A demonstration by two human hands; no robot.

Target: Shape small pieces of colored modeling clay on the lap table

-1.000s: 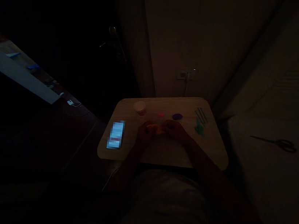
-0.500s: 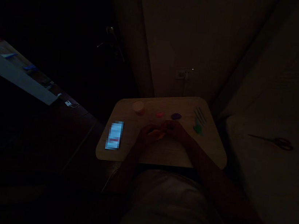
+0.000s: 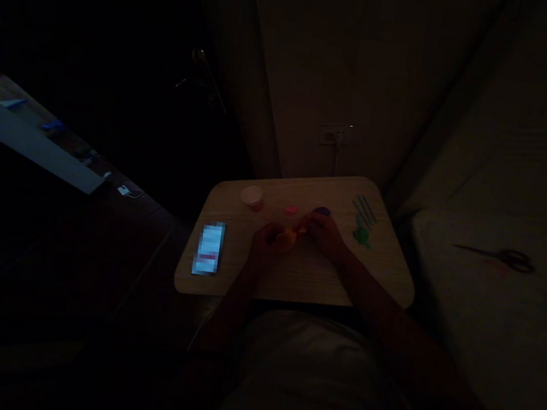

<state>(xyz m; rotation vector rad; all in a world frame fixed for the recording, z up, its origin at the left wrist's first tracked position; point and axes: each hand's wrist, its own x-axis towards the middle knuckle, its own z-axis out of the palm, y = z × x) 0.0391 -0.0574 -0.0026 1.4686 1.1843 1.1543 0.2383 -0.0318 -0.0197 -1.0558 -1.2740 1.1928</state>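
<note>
In dim light, my left hand (image 3: 264, 244) curls around the left side of an orange lump of what looks like modelling clay (image 3: 287, 238), low over the small table. My right hand (image 3: 324, 236) pinches at the lump's right side, where a small orange bit shows by the fingertips. Behind the hands lie a pink piece of clay (image 3: 291, 211) and a purple piece (image 3: 322, 211), the latter partly covered by my right hand. Fine detail of the fingers is lost in the dark.
A pale tub (image 3: 252, 197) stands at the table's back left, and a lit phone (image 3: 209, 248) lies at the left. Thin sticks (image 3: 365, 210) and a green piece (image 3: 361, 235) are on the right. Scissors (image 3: 513, 259) rest on a pale surface beyond the table (image 3: 302, 293).
My right hand has shifted slightly right, and the hands are a little further apart. More of the orange lump shows between them, while the purple piece is more covered.
</note>
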